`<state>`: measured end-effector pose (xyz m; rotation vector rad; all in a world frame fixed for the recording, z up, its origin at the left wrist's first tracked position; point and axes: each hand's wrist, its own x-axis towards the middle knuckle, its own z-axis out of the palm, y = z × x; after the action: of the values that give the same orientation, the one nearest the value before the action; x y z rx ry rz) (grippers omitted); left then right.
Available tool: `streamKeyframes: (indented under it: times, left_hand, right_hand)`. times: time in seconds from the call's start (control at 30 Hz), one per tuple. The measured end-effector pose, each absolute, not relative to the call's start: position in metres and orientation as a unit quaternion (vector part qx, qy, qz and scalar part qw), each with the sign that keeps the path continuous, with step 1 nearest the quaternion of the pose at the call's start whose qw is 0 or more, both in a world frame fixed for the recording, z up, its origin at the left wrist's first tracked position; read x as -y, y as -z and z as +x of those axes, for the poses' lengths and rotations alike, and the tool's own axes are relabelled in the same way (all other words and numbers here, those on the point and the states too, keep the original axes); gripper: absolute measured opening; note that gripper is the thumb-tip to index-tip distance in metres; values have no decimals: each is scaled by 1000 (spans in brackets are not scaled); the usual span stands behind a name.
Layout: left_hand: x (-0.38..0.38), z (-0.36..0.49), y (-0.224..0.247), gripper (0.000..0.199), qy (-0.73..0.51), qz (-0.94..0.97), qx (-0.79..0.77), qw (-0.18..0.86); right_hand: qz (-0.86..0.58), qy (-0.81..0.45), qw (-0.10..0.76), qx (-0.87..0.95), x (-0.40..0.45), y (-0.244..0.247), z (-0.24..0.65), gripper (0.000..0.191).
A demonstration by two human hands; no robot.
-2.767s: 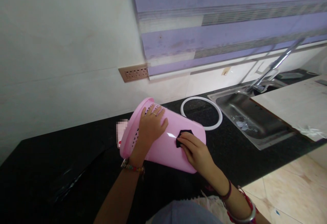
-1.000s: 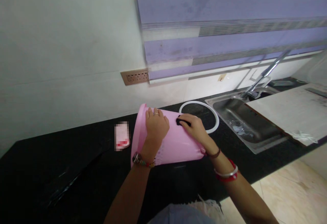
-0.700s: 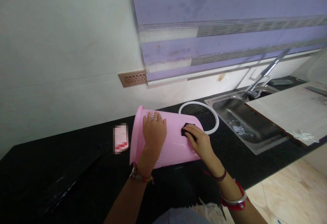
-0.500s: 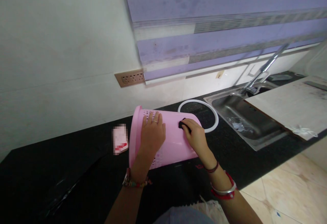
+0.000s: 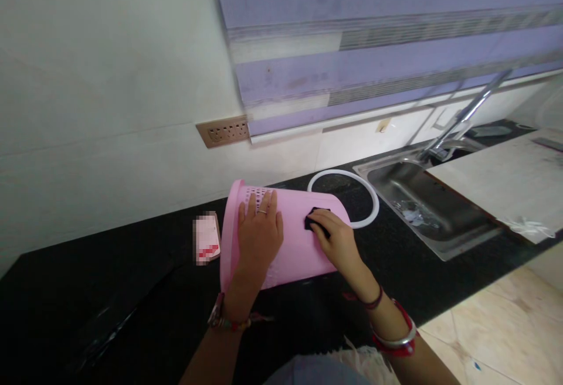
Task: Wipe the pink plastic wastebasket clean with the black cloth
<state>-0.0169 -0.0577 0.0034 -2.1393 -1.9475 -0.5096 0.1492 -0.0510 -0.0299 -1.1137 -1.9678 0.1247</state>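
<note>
A pink plastic basket (image 5: pixel 299 250) with a perforated band near its rim lies on its side on the black counter. Spread flat over that perforated end, my left hand (image 5: pixel 260 232) presses on the basket with its fingers apart. My right hand (image 5: pixel 336 235) has its fingers closed on a small black cloth (image 5: pixel 310 221), which touches the basket's smooth wall toward its base. Part of the cloth is hidden under my fingers. Behind the basket's base, a white ring (image 5: pixel 373 197) rests on the counter.
A pale, blurred-out flat item (image 5: pixel 207 238) lies left of the basket. On the right are a steel sink (image 5: pixel 396 188) with a tap (image 5: pixel 470 109) and a pale board (image 5: pixel 497 180) across part of it. A socket plate (image 5: pixel 225 132) and purple blind (image 5: pixel 373 74) are on the wall.
My right hand has shifted slightly on the basket's wall, and more of the black cloth shows now. My left hand stays on the perforated end, its fingers slightly more spread.
</note>
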Motion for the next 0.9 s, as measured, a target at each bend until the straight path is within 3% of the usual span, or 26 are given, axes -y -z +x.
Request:
streamKeyframes:
  times: [0.67,0.9]
  left_hand:
    - [57,-36,-7,40,169,-755,628,87]
    - [62,-30,-6,40,174,-737,645,103]
  right_hand:
    - [-405,-76,437,800,61,28,117,25]
    - [-439,-18,428,790,68,34,134,23]
